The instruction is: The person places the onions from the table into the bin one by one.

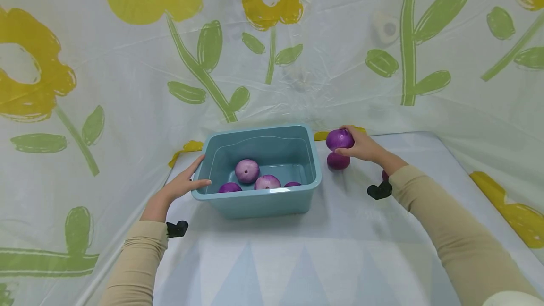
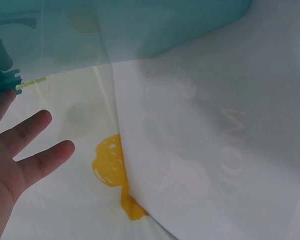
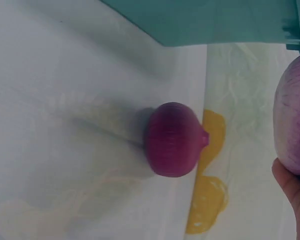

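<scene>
A teal plastic bin (image 1: pixel 255 204) stands on the table with several red onions inside, one of them a pale purple onion (image 1: pixel 247 171). At the bin's left rim is my left hand (image 1: pixel 180 184), thumb over the rim. In the left wrist view its fingers (image 2: pixel 45 157) are spread and straight, one fingertip at the bin. Right of the bin, my right hand (image 1: pixel 360 146) holds a red onion (image 1: pixel 338 139) between thumb and fingers. Another red onion (image 3: pixel 174 140) lies on the table below the held one.
One more red onion (image 1: pixel 384 175) is mostly hidden behind my right wrist. A white cloth with pale blue triangles covers the table (image 1: pixel 272 259). Behind it hangs a flower-printed plastic sheet (image 1: pixel 323 60).
</scene>
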Action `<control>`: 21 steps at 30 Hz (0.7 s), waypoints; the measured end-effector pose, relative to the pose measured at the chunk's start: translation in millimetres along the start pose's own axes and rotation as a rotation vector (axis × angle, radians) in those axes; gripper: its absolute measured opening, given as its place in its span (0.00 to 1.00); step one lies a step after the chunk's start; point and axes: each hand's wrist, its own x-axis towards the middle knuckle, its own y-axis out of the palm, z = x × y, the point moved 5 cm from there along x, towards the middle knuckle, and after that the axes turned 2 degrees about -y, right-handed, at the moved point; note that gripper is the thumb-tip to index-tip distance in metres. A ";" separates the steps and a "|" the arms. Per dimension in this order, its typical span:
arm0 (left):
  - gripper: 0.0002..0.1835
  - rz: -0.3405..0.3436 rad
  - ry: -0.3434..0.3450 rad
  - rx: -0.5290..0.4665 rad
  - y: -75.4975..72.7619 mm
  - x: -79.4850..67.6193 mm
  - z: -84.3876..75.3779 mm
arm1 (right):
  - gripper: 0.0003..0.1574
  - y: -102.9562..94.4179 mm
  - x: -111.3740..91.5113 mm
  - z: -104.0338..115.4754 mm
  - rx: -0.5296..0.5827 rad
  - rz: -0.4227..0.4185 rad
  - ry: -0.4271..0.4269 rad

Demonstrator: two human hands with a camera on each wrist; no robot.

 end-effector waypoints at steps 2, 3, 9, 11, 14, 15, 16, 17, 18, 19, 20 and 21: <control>0.51 0.000 0.001 -0.001 -0.2 -0.4 -0.3 | 0.46 -3.1 2.2 5.8 0.000 -0.005 -0.019; 0.51 -0.001 0.002 -0.001 -0.4 -0.5 -0.2 | 0.46 -4.7 3.3 8.9 -0.001 -0.012 -0.031; 0.51 0.000 0.012 -0.002 -0.4 -0.4 -0.7 | 0.45 -11.5 11.8 26.1 -0.018 -0.038 -0.065; 0.51 0.000 0.012 -0.004 -0.5 -0.3 -0.5 | 0.45 -13.0 15.5 31.6 -0.016 -0.039 -0.067; 0.51 -0.001 0.012 -0.009 -0.5 -0.3 0.1 | 0.45 -14.4 20.7 41.1 -0.014 -0.040 -0.068; 0.51 -0.002 0.009 -0.010 -0.6 -0.4 0.3 | 0.44 -14.5 22.5 44.4 -0.013 -0.037 -0.070; 0.51 -0.002 0.009 -0.010 -0.6 -0.4 0.3 | 0.44 -14.4 24.2 48.1 -0.014 -0.035 -0.075; 0.51 -0.001 0.011 -0.009 -0.5 -0.3 0.4 | 0.44 -14.1 25.9 51.8 -0.017 -0.031 -0.077; 0.51 -0.001 0.012 -0.010 -0.5 -0.1 0.4 | 0.44 -13.7 27.4 55.8 -0.022 -0.028 -0.079; 0.51 0.000 0.013 -0.009 -0.3 0.1 0.4 | 0.44 -12.9 29.2 59.7 -0.026 -0.024 -0.082; 0.51 0.000 0.014 -0.010 -0.3 0.3 0.5 | 0.44 -11.9 30.9 63.9 -0.031 -0.017 -0.085; 0.51 0.000 0.015 -0.012 -0.2 0.5 0.6 | 0.45 -10.6 32.7 68.2 -0.037 -0.009 -0.088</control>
